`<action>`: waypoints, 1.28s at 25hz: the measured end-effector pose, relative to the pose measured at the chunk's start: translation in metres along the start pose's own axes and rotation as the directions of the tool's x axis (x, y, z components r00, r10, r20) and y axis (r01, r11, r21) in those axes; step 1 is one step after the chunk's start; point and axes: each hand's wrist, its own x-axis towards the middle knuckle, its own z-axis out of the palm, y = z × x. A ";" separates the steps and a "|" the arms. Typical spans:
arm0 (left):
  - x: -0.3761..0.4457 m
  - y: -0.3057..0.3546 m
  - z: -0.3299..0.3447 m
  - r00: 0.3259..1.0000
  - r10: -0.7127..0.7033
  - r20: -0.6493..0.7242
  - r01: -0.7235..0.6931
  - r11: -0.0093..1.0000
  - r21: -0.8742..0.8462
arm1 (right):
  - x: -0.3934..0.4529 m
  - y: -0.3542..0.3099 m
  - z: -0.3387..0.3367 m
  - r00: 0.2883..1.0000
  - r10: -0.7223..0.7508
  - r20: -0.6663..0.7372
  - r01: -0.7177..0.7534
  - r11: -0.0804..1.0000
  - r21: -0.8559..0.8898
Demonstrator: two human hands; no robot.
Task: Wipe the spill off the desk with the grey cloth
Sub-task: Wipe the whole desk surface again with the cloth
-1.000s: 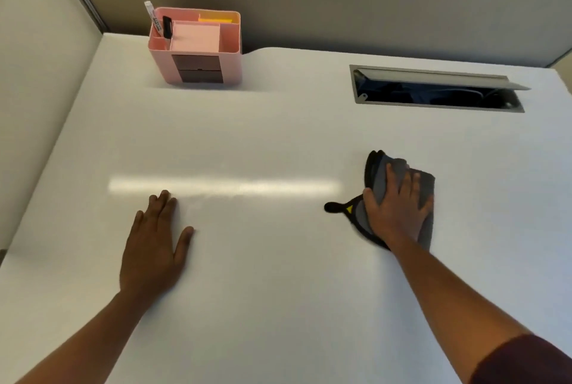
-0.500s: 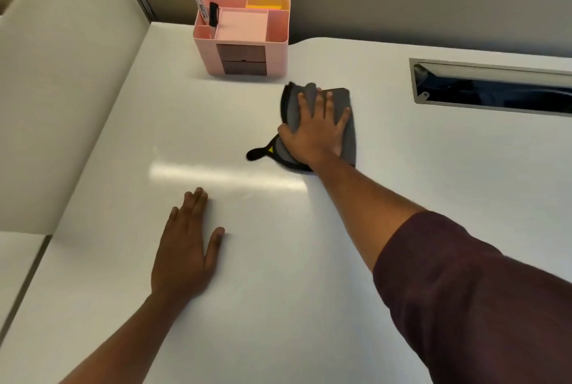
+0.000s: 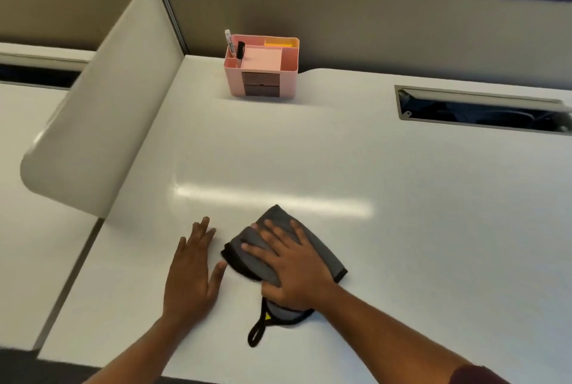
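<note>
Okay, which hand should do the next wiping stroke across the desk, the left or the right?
The right hand, probably. It already lies flat on the grey cloth with its fingers spread over it, pressing it to the desk. The left hand rests bare on the desk beside the cloth.

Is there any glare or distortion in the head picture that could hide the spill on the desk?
Head view: a bright glare band crosses the white desk just beyond the grey cloth; wide-angle distortion bends the desk edges and the divider; no spill shows plainly.
</note>
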 end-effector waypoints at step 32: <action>-0.003 0.188 0.047 0.952 0.017 0.306 0.086 0.944 -0.319 | -0.150 0.044 -0.057 0.284 0.959 -0.010 -0.842 0.254 0.476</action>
